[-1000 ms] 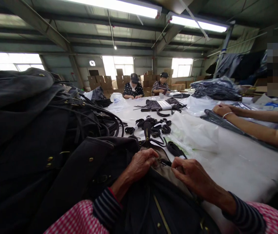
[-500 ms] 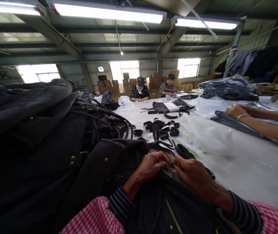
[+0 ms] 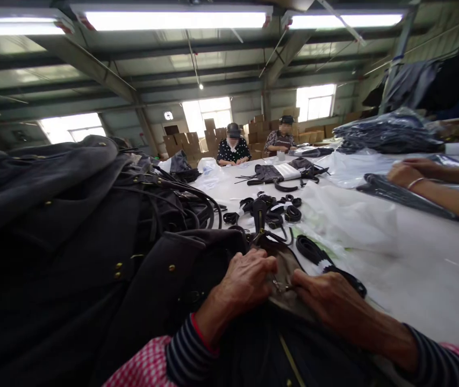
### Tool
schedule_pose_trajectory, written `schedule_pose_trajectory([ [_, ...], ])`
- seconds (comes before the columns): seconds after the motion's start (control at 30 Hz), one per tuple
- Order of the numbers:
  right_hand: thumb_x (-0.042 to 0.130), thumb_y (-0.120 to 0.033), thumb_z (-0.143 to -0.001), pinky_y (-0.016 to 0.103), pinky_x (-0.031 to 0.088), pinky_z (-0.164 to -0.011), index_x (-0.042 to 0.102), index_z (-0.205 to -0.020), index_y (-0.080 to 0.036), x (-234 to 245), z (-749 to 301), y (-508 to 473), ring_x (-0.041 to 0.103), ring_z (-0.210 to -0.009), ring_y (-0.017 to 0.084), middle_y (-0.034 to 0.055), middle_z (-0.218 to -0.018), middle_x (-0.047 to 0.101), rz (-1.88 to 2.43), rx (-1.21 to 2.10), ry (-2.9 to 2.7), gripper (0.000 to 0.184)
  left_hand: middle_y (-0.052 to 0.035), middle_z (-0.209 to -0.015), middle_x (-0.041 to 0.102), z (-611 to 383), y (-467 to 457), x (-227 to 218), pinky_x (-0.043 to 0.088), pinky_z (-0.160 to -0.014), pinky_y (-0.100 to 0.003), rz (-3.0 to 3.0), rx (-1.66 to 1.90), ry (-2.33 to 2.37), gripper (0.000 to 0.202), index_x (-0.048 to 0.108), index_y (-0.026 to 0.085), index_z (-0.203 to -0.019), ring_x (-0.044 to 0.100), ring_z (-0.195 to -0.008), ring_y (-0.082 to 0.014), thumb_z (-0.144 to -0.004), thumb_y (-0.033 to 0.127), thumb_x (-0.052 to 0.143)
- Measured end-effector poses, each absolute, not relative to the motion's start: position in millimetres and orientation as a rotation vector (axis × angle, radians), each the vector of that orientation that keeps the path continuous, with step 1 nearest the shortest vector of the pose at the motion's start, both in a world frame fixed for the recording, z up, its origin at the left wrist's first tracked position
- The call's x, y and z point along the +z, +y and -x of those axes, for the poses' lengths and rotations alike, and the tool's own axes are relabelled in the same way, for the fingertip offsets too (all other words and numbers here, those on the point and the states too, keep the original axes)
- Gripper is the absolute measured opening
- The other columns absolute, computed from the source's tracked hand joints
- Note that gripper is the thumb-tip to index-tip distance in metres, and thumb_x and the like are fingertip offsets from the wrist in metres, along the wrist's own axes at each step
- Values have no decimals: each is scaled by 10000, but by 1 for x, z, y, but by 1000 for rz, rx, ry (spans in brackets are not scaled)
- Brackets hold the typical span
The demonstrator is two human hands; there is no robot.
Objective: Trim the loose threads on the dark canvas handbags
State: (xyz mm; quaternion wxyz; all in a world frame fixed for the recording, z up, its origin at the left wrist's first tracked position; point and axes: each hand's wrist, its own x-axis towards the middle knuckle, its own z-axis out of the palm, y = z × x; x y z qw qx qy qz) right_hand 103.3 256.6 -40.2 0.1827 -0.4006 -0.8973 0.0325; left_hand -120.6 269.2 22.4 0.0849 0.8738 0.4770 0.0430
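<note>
A dark bag (image 3: 197,269) with brass studs lies before me on the white table (image 3: 427,269). My left hand (image 3: 248,279) is curled on the bag's olive lining (image 3: 286,269), its fingers pressed together at a small metal clasp (image 3: 280,286). My right hand (image 3: 326,295) faces it from the right, fingers pinched at the same clasp. A black strap (image 3: 314,252) runs out from behind the right hand across the table.
A tall heap of dark bags (image 3: 60,215) fills the left. Loose rolled black straps (image 3: 272,209) and clear plastic bags (image 3: 346,215) lie mid-table. A co-worker's arms (image 3: 435,185) rest at the right, and two people (image 3: 233,145) sit at the far end by cardboard boxes.
My hands closed in from apart onto the clasp and now sit lower on the lining. The view has tilted up and shifted slightly.
</note>
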Motion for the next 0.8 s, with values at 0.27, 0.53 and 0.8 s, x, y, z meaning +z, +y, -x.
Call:
schedule_pose_trajectory([
  [0.27, 383, -106, -963, 313, 211, -530, 486, -914, -207, -33, -118, 253, 577, -519, 162, -5, -623, 620, 1060, 331, -2700, 153, -21, -1025, 615, 121, 272, 30, 449, -859, -328, -2608, -44, 1436, 212, 733, 252, -931, 589, -1016, -214, -971, 402, 588],
  [0.53, 383, -105, -949, 311, 225, -532, 454, -929, -199, -43, -114, 253, 628, -543, 181, 9, -640, 640, 1116, 212, -2638, 119, -14, -875, 687, 114, 274, 30, 406, -892, -382, -2708, -146, 1453, 222, 659, 217, -765, 574, -1013, -238, -945, 345, 634],
  [0.8, 362, -125, -982, 326, 237, -562, 491, -960, -192, -50, -114, 252, 670, -604, 188, 30, -697, 685, 1203, 221, -2534, 147, -47, -1076, 700, 95, 278, 21, 383, -1020, -570, -2662, -255, 1574, 183, 633, 225, -1005, 581, -1123, -309, -911, 374, 682],
])
